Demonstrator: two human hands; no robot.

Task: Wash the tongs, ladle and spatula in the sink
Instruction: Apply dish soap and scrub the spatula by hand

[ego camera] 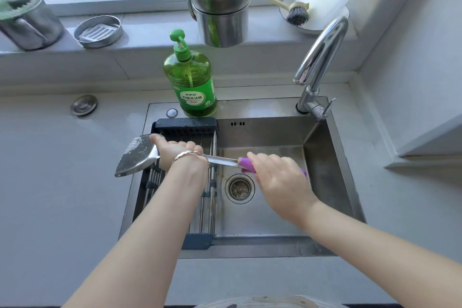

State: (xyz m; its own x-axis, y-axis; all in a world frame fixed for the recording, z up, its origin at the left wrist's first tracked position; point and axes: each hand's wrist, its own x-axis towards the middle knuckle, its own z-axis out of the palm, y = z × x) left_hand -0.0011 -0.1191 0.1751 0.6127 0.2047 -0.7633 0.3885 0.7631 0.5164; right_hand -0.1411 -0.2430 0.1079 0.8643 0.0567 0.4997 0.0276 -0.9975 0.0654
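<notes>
A steel spatula [137, 155] with a purple handle lies level across the left half of the sink [322, 157]. Its wet blade juts out over the sink's left edge. My right hand [280, 180] is closed around the purple handle above the drain. My left hand [175, 150], with a bracelet on the wrist, grips the blade where it joins the shaft, the thumb on the blade's top edge. No tongs or ladle are visible.
A dark drain rack [185, 125] spans the sink's left side. A green dish-soap bottle [191, 77] stands behind it. The faucet [322, 57] arches at the back right, with no water running. Stacked steel pots [220, 2], a brush [297, 14], a grater dish [98, 31] and a lidded pot [27, 20] sit on the sill.
</notes>
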